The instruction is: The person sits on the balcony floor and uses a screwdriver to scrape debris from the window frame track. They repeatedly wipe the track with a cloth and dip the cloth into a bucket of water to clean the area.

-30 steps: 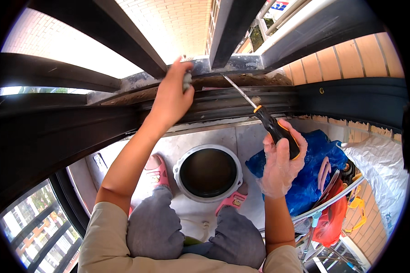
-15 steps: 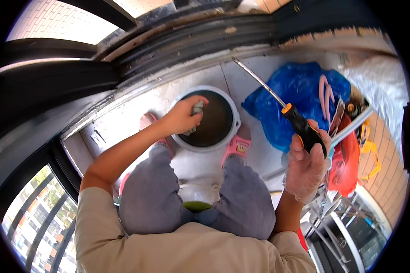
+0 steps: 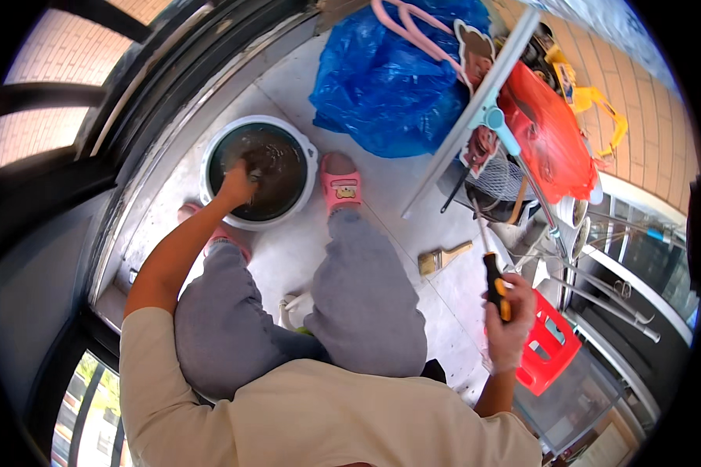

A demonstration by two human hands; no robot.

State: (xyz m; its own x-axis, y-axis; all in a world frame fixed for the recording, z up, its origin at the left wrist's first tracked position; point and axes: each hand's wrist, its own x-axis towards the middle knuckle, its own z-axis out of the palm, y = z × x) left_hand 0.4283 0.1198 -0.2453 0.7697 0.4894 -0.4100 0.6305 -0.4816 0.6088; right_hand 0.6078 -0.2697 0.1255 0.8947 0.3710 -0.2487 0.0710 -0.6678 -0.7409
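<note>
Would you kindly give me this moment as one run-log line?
left hand: in dark water of white-rimmed bucket | right hand: holding screwdriver | floor: paintbrush, blue plastic bag

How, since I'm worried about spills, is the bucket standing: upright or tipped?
Upright: the bucket sits on the floor, round mouth facing up, with murky liquid inside and the left hand dipping in.

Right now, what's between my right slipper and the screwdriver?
In the head view, a paintbrush lies on the floor between the right slipper and screwdriver.
</note>
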